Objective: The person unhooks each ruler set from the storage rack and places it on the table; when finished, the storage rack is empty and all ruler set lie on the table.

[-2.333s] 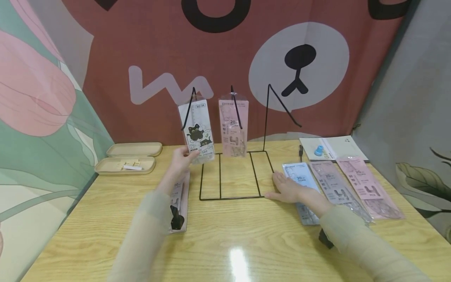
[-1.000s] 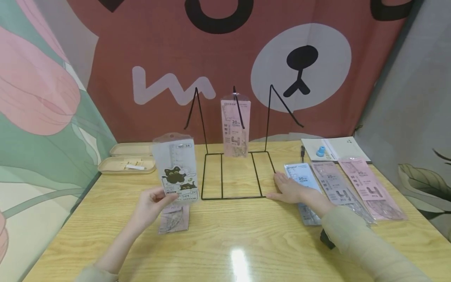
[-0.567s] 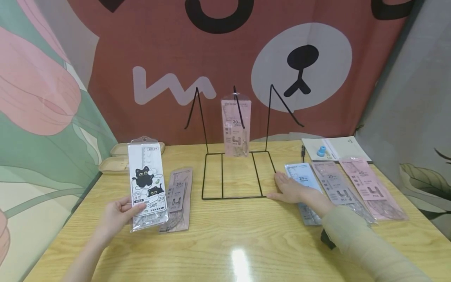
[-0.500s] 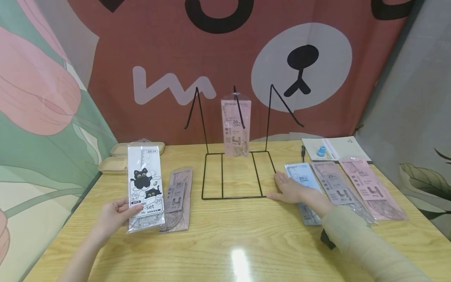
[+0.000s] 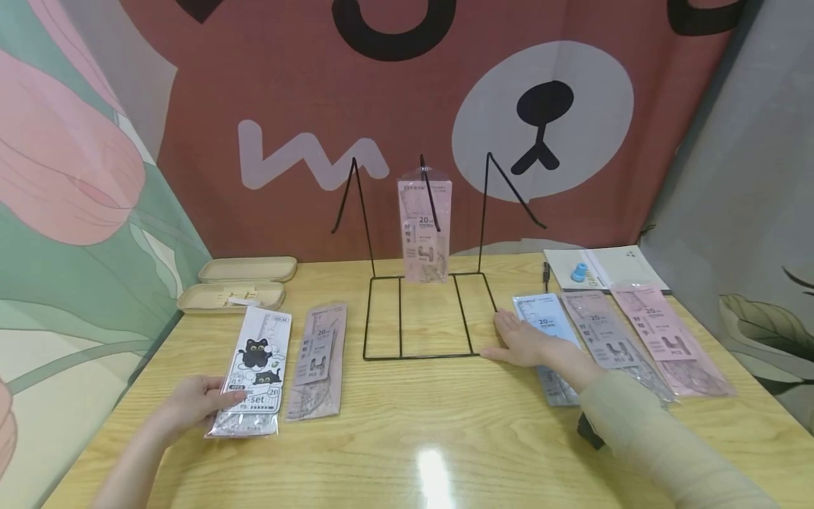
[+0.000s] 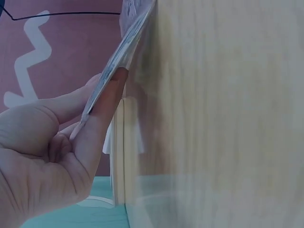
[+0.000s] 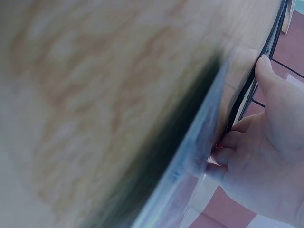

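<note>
My left hand (image 5: 193, 403) pinches the lower left edge of a packaged ruler set (image 5: 257, 360) with black cats on its white card. In the left wrist view the packet (image 6: 116, 59) slants over the tabletop, thumb on one face and fingers under the other. My right hand (image 5: 524, 341), fingers extended, rests on the right side of the black wire rack (image 5: 432, 357), beside a blue ruler set (image 5: 540, 311). On the rack's middle hook hangs a pink ruler set (image 5: 416, 247); the two outer hooks carry nothing.
Another pinkish ruler set (image 5: 316, 360) lies just right of the held one. Beyond it sits an opened beige case (image 5: 191, 300). At right lie a greyish ruler set (image 5: 594, 329), a pink ruler set (image 5: 661, 332) and a pale booklet (image 5: 620, 265) with a blue object (image 5: 579, 272).
My left hand has taken the cat ruler set off the rack's left hook, carried it left and lowered it to the table beside the pinkish set. My right hand has stayed on the rack.
</note>
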`<state>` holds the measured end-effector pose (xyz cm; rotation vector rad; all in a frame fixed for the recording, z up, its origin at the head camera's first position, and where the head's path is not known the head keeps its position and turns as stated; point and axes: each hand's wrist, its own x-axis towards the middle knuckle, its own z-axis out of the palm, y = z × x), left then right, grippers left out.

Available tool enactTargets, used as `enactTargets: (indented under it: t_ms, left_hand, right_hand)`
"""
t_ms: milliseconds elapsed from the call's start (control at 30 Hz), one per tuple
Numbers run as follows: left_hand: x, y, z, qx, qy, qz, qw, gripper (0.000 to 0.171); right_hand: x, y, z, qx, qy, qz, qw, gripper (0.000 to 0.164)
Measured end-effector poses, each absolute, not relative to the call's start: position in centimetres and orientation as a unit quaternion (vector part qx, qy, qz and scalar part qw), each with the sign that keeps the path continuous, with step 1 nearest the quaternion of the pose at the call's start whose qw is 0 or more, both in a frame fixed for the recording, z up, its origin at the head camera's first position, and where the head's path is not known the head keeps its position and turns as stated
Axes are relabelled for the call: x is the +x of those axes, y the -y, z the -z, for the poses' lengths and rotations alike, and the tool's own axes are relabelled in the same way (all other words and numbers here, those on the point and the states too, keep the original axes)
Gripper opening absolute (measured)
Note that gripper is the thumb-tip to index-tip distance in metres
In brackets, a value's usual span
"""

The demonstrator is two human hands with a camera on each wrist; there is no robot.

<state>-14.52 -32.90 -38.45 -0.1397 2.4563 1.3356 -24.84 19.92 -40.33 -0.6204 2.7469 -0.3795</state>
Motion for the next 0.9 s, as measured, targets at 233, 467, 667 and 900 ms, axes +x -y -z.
enactTargets:
  t_ms: [233,467,667,900]
  left_hand:
    - [-15.0,33.0,38.1,-0.058,-0.887,-0.433,0.152,0.058]
    - [-15.5,31.9,36.2,-0.002,-0.948,-0.316,0.039,0.070]
    - [-17.0,29.4,35.3,0.037,-0.936,-0.350,-0.029,0.075]
    - [-20.5,26.1,34.7,0.081,-0.913,-0.394,-0.067,0.074]
  right_hand:
    - [-24.8,-19.8,40.1,-0.213,-0.956,0.129,0.155,0.091]
    - [-24.8,-19.8,40.1,-0.211,-0.957,0.127,0.155,0.092]
    - [-24.8,-19.9,40.2,-0.211,-0.956,0.131,0.156,0.091]
    - [-24.8,-19.8,40.2,-0.212,-0.956,0.132,0.156,0.091]
